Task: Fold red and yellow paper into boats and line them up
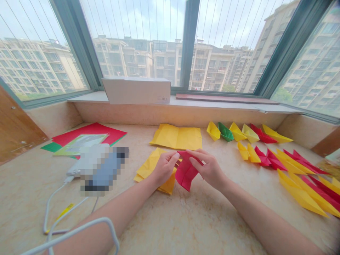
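Note:
Between my two hands is a creased piece of red paper [187,175], partly folded and lifted off the surface. My left hand [166,164] pinches its upper left edge between thumb and fingers. The upper right part is gripped by my right hand [208,166], thumb on the near face and fingers behind. Beneath and beside my left hand lie creased yellow sheets [148,168], partly covered by that hand and the red paper. Just beyond my hands rests a flat stack of yellow paper [176,137] with a fold line down its middle.
Folded paper boats [245,132] in yellow, green and red stand in rows at the right. On the left are red sheets [92,132], a white power bank [92,156], a blurred-out phone [105,171] and a white cable [79,230]. A white box [136,91] stands on the windowsill.

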A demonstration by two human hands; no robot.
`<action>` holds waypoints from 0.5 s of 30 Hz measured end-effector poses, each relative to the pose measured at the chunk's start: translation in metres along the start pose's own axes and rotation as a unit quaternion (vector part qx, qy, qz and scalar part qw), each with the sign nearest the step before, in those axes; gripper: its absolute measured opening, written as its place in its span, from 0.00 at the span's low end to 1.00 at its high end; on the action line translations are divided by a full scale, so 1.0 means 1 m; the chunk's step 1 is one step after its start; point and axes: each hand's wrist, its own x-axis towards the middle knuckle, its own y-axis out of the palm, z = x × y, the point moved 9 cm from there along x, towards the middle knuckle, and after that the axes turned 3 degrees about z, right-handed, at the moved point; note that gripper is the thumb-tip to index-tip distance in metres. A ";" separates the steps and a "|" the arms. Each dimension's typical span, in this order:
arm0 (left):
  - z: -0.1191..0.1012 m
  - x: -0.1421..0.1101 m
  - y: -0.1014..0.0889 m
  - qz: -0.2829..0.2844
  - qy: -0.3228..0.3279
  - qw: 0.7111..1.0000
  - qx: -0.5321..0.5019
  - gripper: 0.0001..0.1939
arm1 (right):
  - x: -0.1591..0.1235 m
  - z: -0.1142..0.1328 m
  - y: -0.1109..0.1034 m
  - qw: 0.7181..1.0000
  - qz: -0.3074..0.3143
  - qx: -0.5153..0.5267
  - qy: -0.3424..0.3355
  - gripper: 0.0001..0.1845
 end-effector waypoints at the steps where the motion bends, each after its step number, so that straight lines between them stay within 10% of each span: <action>1: 0.000 0.000 0.000 0.000 0.000 1.000 0.006 0.18 | 0.000 0.001 0.000 1.000 -0.001 -0.003 -0.002 0.17; 15: 0.008 0.003 -0.004 -0.015 0.000 0.999 0.031 0.20 | 0.000 0.007 0.002 0.999 0.007 -0.006 -0.031 0.17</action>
